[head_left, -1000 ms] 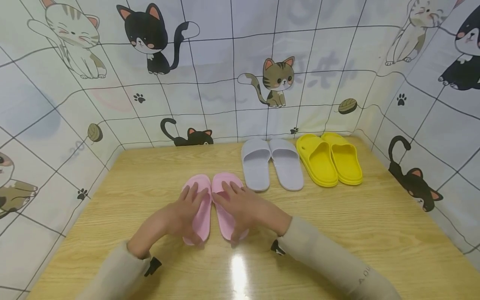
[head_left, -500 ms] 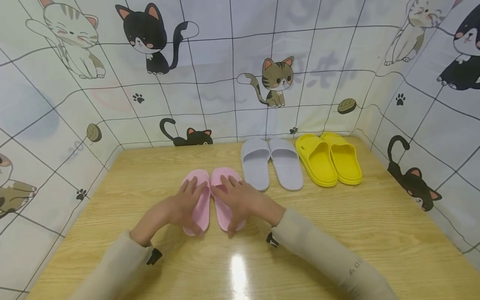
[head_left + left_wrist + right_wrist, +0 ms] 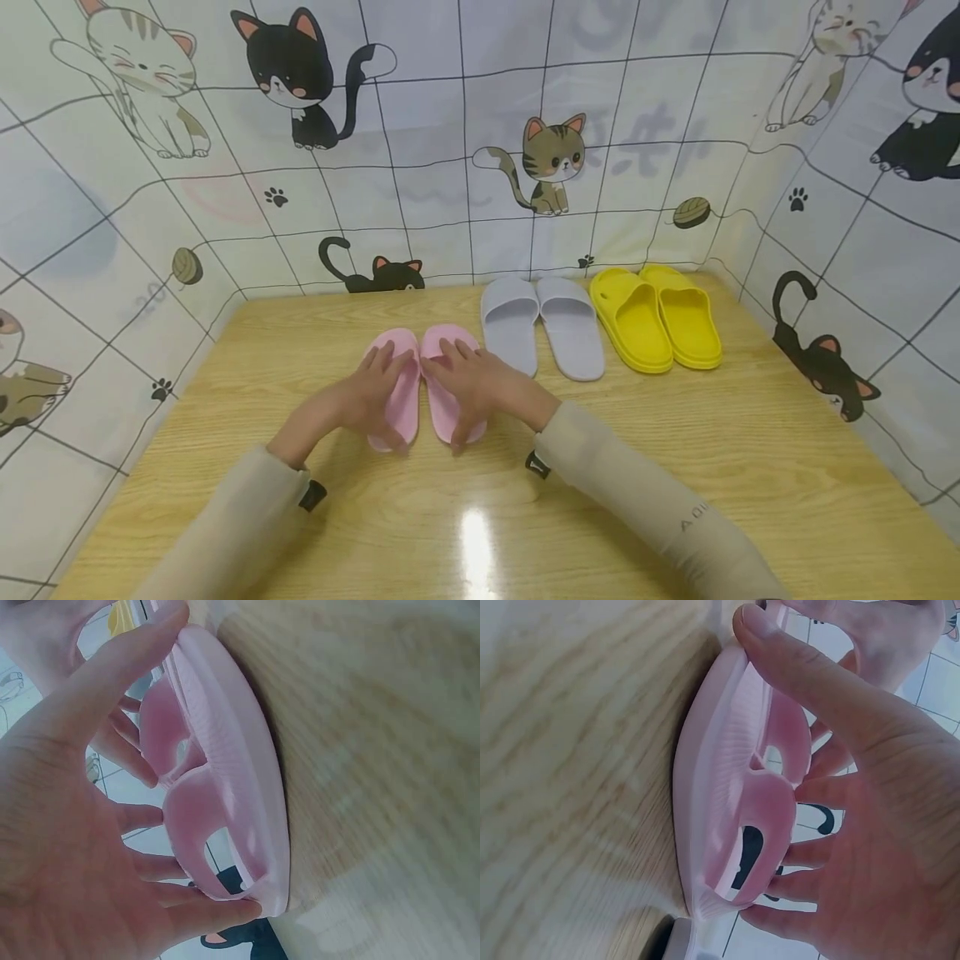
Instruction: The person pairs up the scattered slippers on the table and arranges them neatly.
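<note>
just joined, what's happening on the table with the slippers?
A person has both hands on a pair of pink slippers lying side by side on the wooden table. The left hand grips the left slipper and the right hand grips the right one, fingers across the straps and thumbs at the heel ends. Behind and to the right, a grey pair and a yellow pair stand in a row against the cat-print backdrop.

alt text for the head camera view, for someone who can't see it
Two hands, left hand and right hand, each rest on one slipper of a pair of pink rubber slippers on a light wooden table. Behind to the right stand a pair of grey slippers and a pair of yellow slippers, against cat-print wall panels.
</note>
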Demonstrator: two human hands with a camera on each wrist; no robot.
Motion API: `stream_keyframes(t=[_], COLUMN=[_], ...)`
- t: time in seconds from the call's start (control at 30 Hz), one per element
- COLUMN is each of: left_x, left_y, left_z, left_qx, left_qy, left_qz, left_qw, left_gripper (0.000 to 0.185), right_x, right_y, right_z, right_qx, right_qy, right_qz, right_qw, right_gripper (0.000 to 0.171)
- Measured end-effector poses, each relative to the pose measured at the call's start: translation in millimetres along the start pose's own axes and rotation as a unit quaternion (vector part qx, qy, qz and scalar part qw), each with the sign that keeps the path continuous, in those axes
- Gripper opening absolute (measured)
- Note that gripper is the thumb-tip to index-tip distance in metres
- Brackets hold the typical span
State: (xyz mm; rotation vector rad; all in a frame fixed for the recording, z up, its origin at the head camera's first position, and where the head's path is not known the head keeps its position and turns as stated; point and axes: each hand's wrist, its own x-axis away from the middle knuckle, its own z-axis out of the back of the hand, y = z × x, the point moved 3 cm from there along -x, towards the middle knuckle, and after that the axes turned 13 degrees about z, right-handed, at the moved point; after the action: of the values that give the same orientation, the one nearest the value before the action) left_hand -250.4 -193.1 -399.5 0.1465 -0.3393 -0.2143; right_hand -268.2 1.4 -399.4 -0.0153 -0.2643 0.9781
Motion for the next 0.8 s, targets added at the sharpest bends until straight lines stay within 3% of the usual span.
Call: stream_keyframes(t=[0.33,0.8], left_x=[-19.6,-49.0], left_y=[-5.4,-13.4], left_z=[5.0,14.3], left_qx=[0.002,0.004], left_qy=[0.004,0.033], left_qz=[-0.013,-0.028], left_qw=[0.9999,0.999], left_gripper=[0.142,0.143], right_x=[-12.4,-31.4], right_y=[14.8,41.6], right_z=[-0.1,0.3], right_qx=[-0.012,-0.035], right_qy=[0.007,0.036], right_qz=[-0.005,-0.014], right_qw=[1.0,0.999], right_gripper=[0.143,0.141])
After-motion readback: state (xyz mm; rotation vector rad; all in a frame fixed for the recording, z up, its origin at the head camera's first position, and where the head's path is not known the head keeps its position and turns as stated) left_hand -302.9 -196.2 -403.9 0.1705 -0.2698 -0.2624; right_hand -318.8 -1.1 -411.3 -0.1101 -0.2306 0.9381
